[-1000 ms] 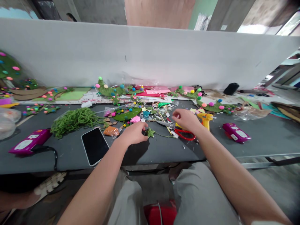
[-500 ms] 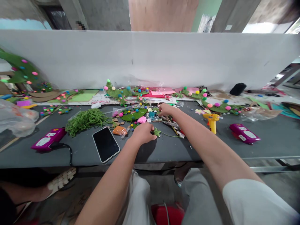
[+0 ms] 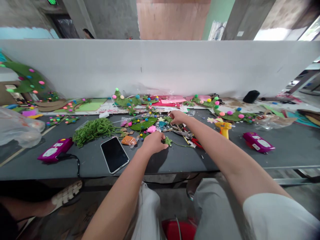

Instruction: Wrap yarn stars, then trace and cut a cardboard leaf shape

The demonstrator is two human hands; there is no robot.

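My left hand [image 3: 155,142] is closed around a small green yarn-wrapped piece [image 3: 167,141], held just above the front half of the table. A green yarn strand [image 3: 181,145] trails from it to the right. Farther back, my right hand [image 3: 178,117] dips into the pile of scraps with its fingers bent together; whatever is at its fingertips is hidden. Below that hand lie metal pliers or scissors [image 3: 183,133] and a tool with red handles [image 3: 197,143]. A green leaf shape [image 3: 143,124] with coloured pompoms lies left of it, near a pink pompom [image 3: 151,129].
Left of my hands are a phone [image 3: 114,155], an orange packet [image 3: 129,140], a heap of green yarn [image 3: 96,131] and a purple device [image 3: 55,150] with a cable. To the right are a yellow glue gun [image 3: 224,128] and another purple device [image 3: 258,142]. A white partition [image 3: 160,68] stands behind.
The camera view has tilted slightly upward. Both hands stay in nearly the same places, the left still gripping the green piece.
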